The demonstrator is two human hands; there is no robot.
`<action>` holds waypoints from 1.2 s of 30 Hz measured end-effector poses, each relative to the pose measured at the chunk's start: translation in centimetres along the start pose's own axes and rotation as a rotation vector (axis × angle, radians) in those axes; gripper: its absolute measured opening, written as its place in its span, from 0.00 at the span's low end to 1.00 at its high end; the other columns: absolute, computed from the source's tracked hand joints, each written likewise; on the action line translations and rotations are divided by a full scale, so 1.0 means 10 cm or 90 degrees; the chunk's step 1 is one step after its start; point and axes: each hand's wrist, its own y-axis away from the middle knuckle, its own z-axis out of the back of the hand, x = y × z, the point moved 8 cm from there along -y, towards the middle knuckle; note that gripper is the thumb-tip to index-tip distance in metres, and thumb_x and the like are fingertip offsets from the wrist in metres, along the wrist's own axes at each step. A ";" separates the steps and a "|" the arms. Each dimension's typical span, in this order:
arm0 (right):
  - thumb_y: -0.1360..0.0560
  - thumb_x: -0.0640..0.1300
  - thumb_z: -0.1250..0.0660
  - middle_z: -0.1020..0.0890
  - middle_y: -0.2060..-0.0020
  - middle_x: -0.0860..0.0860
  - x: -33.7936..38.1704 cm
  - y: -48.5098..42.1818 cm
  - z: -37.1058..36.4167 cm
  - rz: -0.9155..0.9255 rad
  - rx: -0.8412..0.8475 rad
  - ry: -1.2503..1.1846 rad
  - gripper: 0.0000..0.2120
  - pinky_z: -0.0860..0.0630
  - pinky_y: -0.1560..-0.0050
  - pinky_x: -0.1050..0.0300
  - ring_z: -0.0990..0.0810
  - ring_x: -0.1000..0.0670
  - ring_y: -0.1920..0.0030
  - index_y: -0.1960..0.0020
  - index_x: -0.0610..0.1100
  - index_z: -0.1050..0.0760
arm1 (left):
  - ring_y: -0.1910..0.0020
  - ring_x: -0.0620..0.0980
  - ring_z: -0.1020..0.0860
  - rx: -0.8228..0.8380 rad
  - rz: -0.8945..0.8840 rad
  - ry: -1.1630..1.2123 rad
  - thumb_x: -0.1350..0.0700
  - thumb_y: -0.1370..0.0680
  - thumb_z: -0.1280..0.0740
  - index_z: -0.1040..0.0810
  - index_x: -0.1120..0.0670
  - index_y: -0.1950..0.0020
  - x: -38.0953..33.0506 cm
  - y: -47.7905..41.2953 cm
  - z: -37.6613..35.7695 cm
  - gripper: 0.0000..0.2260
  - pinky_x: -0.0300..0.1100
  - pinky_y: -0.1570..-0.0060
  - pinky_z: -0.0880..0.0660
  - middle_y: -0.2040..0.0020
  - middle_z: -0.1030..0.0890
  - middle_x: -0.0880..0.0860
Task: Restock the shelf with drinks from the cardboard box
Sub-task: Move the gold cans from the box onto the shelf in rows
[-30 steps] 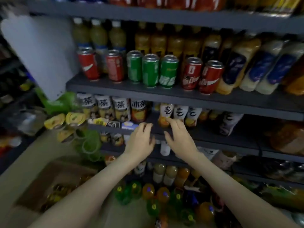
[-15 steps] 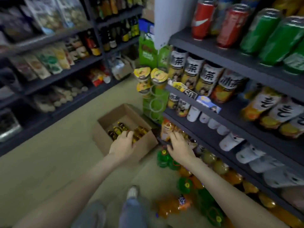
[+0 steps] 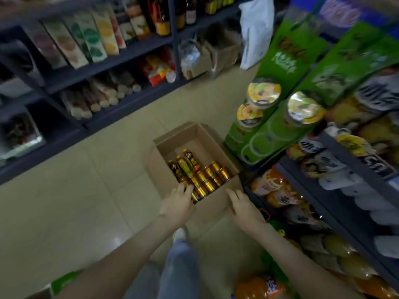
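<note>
While the person leans over it, the cardboard box (image 3: pixel 181 140) sits open on the tiled floor (image 3: pixel 86 201), just beside the foot of the drinks shelf (image 3: pixel 349 216) on the right. It is turned cornerwise, with its long axis running from far left to near right. Its right half holds rows of gold drinks (image 3: pixel 212 175). To their left are three yellow-labelled bottles (image 3: pixel 185 165), side by side, caps toward the far left and bodies running near-right, roughly along the box's length. Whether they lie flat or stand, I cannot tell.

The left hand (image 3: pixel 178 205) reaches over the box's near corner. Its grip is loose, the fingers (image 3: pixel 185 189) nearly straight and close together, tips over the nearest gold drinks and pinching nothing that shows. The right hand (image 3: pixel 243 206) is at the near right wall of the box, its fingers (image 3: pixel 235 194) straight and slightly spread, holding nothing.
</note>
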 end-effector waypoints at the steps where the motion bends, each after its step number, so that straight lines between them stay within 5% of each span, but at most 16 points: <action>1: 0.21 0.38 0.41 0.37 0.30 0.46 0.10 -0.23 -0.12 0.004 0.028 0.019 0.28 0.30 0.35 0.49 0.34 0.45 0.32 0.24 0.46 0.46 | 0.35 0.58 0.32 0.013 0.004 0.006 0.54 0.21 0.42 0.41 0.55 0.25 0.16 -0.17 -0.03 0.24 0.48 0.39 0.32 0.31 0.35 0.57; 8: 0.21 0.39 0.44 0.36 0.29 0.47 0.37 -1.50 -0.97 0.046 0.077 0.060 0.29 0.38 0.33 0.54 0.36 0.47 0.31 0.22 0.47 0.50 | 0.35 0.58 0.32 0.052 0.071 0.094 0.54 0.20 0.43 0.41 0.54 0.25 1.01 -1.24 -0.90 0.23 0.47 0.40 0.33 0.29 0.36 0.57; 16: 0.22 0.43 0.39 0.38 0.28 0.46 -0.40 -2.94 -2.44 -0.048 0.142 0.006 0.32 0.35 0.35 0.52 0.35 0.47 0.31 0.22 0.47 0.50 | 0.35 0.58 0.32 0.124 0.194 0.247 0.55 0.20 0.41 0.39 0.56 0.27 1.46 -2.18 -2.69 0.22 0.48 0.39 0.31 0.30 0.35 0.58; 23: 0.23 0.41 0.36 0.40 0.27 0.43 -0.93 -4.05 -3.12 -0.052 0.126 0.032 0.37 0.37 0.32 0.49 0.39 0.43 0.29 0.22 0.49 0.54 | 0.39 0.58 0.30 0.038 0.180 0.322 0.59 0.22 0.37 0.32 0.57 0.31 1.40 -3.09 -3.50 0.19 0.49 0.44 0.29 0.34 0.31 0.58; 30: 0.21 0.48 0.38 0.48 0.25 0.41 -1.38 -4.67 -3.69 -0.056 0.277 0.075 0.33 0.36 0.32 0.41 0.41 0.37 0.28 0.23 0.53 0.53 | 0.31 0.56 0.37 0.079 0.202 0.274 0.54 0.20 0.40 0.43 0.54 0.24 1.29 -3.61 -4.03 0.26 0.50 0.35 0.34 0.28 0.39 0.57; 36: 0.25 0.45 0.31 0.36 0.30 0.42 -1.64 -4.88 -3.79 -0.066 0.332 -0.083 0.34 0.30 0.36 0.41 0.32 0.39 0.33 0.27 0.56 0.48 | 0.29 0.55 0.40 0.126 0.210 0.307 0.53 0.20 0.41 0.49 0.51 0.23 1.19 -3.68 -4.28 0.28 0.49 0.32 0.36 0.26 0.44 0.55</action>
